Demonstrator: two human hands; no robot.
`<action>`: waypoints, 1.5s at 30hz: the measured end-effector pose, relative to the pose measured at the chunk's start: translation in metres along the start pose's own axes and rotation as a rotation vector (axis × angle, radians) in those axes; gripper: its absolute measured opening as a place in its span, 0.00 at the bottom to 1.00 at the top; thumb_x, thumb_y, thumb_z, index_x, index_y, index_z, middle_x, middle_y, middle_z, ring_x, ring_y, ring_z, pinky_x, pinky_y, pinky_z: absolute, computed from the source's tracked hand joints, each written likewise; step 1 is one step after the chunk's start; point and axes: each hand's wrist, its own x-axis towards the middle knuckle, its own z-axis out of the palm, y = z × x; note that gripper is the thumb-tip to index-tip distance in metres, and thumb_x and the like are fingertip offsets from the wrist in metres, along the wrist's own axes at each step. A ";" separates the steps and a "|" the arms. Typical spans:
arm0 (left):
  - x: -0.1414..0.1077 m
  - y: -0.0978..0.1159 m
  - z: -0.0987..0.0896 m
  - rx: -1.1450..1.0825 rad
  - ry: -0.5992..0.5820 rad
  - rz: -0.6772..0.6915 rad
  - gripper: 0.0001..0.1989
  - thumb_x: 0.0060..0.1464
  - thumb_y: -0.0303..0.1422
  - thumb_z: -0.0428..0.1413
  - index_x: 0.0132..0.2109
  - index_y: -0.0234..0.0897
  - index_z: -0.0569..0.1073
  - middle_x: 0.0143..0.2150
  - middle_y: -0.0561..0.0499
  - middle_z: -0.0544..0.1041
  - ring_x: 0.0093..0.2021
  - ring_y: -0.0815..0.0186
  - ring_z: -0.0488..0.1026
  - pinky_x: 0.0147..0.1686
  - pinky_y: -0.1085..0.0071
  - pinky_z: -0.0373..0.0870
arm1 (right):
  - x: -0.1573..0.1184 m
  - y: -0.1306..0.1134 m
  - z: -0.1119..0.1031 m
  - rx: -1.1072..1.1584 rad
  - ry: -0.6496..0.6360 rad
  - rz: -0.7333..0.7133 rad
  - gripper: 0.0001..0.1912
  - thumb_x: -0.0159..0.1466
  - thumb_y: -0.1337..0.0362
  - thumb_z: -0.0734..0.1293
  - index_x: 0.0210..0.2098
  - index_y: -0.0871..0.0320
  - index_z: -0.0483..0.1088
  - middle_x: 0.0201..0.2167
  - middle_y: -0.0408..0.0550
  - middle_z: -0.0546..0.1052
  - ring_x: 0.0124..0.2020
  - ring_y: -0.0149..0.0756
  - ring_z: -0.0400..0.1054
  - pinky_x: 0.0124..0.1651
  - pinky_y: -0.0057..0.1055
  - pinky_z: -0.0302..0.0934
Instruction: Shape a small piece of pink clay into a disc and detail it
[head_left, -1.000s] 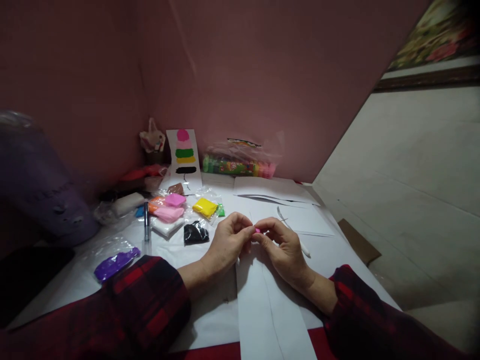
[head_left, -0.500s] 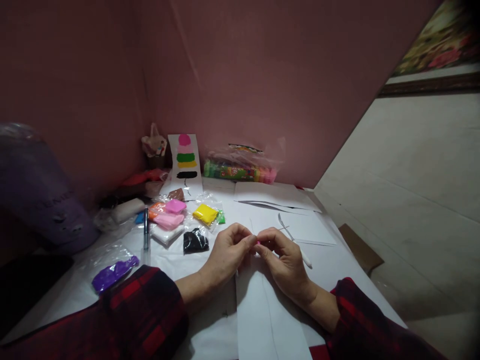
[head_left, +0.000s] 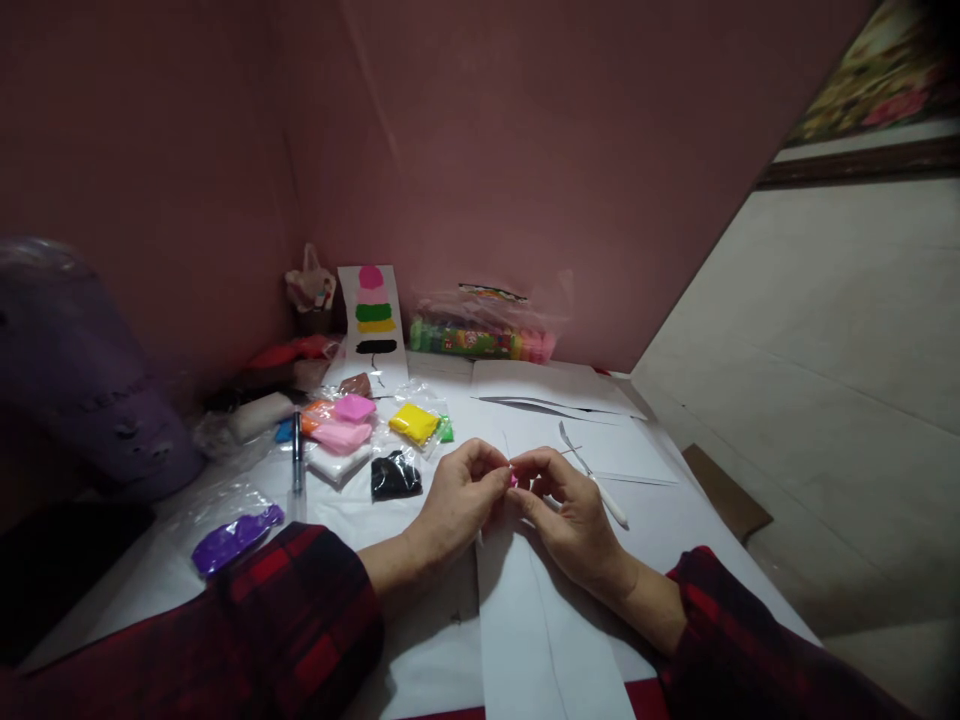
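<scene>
A small piece of pink modelling clay (head_left: 514, 480) shows between the fingertips of both hands, mostly hidden by them. My left hand (head_left: 454, 505) pinches it from the left with thumb and forefinger. From the right, the thumb and bent fingers of my right hand (head_left: 576, 522) close on the same piece. Both hands are above a long white paper strip (head_left: 540, 630) that has a thin dark line along it. Just beyond the right hand lies a fork (head_left: 609, 500) with a white handle. A black clay packet (head_left: 396, 476) is nearest the left hand.
Left on the white table are yellow (head_left: 414, 423), pink (head_left: 341, 433) and purple (head_left: 236, 540) clay packets and a pen (head_left: 298, 455). A coloured drawing (head_left: 375, 320) leans at the back beside a bag of clay sticks (head_left: 480, 340). White papers (head_left: 555, 385) lie behind the hands.
The view has shifted slightly. Both hands stay together at the pink clay, and a little more of it shows between the fingertips.
</scene>
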 end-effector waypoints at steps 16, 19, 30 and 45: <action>0.002 -0.004 0.001 -0.020 -0.054 0.010 0.15 0.47 0.40 0.60 0.31 0.35 0.65 0.16 0.58 0.68 0.13 0.75 0.61 0.12 0.79 0.54 | -0.003 0.001 0.000 -0.002 0.049 -0.063 0.07 0.61 0.72 0.65 0.39 0.56 0.68 0.31 0.43 0.72 0.27 0.30 0.66 0.29 0.29 0.62; 0.001 -0.004 0.001 -0.006 -0.034 0.027 0.13 0.48 0.39 0.60 0.30 0.35 0.65 0.17 0.59 0.67 0.13 0.75 0.61 0.13 0.79 0.55 | -0.002 0.000 0.000 0.000 0.040 -0.061 0.08 0.61 0.72 0.65 0.39 0.56 0.68 0.31 0.43 0.72 0.28 0.31 0.66 0.29 0.29 0.63; 0.002 -0.007 0.003 -0.070 0.097 0.057 0.06 0.49 0.31 0.54 0.34 0.37 0.65 0.15 0.60 0.67 0.13 0.72 0.63 0.12 0.79 0.57 | -0.005 0.005 0.005 0.047 0.119 0.030 0.08 0.61 0.68 0.66 0.40 0.55 0.65 0.30 0.42 0.71 0.27 0.32 0.67 0.30 0.29 0.65; 0.002 -0.002 0.002 -0.087 0.050 0.051 0.13 0.45 0.35 0.62 0.38 0.34 0.72 0.19 0.58 0.69 0.15 0.74 0.63 0.13 0.79 0.57 | 0.000 0.002 0.001 0.329 0.103 0.161 0.04 0.64 0.62 0.65 0.35 0.56 0.68 0.24 0.41 0.70 0.20 0.28 0.62 0.21 0.26 0.59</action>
